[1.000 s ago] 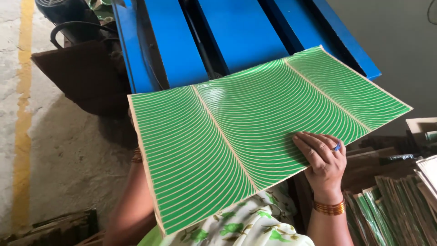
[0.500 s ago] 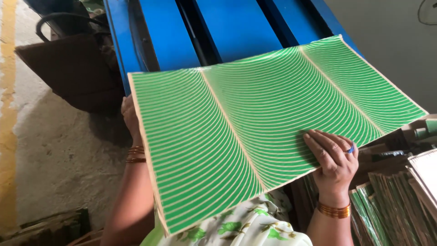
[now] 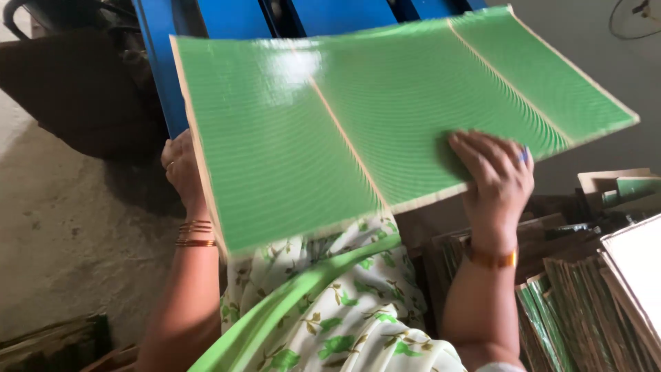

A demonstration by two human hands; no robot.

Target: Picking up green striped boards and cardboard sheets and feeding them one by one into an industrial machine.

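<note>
I hold a large green sheet (image 3: 330, 117) with fine pale curved stripes and two pale fold lines, raised and tilted in front of me. My left hand (image 3: 180, 165) grips its left edge from behind, with bangles on the wrist. My right hand (image 3: 494, 180) lies flat on the sheet's near right edge, fingers spread over the green face, a bangle on that wrist too. The sheet is blurred from motion.
A blue metal machine frame (image 3: 227, 17) stands behind the sheet. Stacks of similar green and tan sheets (image 3: 585, 303) stand on edge at the lower right. A dark bag (image 3: 76, 83) sits on the concrete floor (image 3: 62, 234) at the left.
The sheet has risen and swung towards the blue machine, and both hands moved up with it. My left hand now shows at the sheet's left edge.
</note>
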